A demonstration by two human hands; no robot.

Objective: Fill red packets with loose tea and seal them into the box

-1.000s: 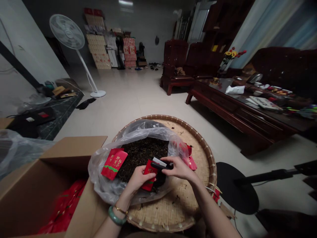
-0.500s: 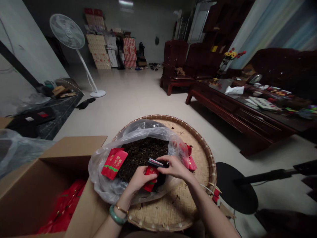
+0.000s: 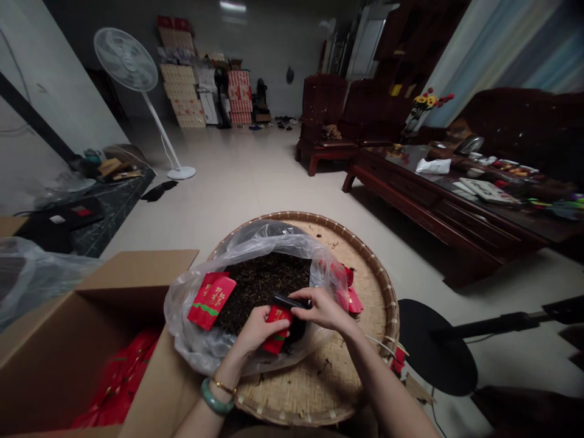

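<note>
Over a clear plastic bag of dark tea leaves, my left hand pinches a small red tea packet with gold lettering and a green stripe. My right hand is closed on a slim black handheld bag sealer, which lies across the packet's top edge. Whether its jaws are pressed together cannot be made out. Two more red packets lie overlapping on the left side of the tea. Further red packets rest to the right, partly behind the plastic.
The bag stands on a round woven bamboo tray. At left is an open cardboard box with many red packets inside. A black round stand base is at right. Beyond are a white fan and a dark wooden table.
The sealer has turned in my right hand: its pale, red-marked face showed before, and now its dark side does. Both hands stay in nearly the same place.
</note>
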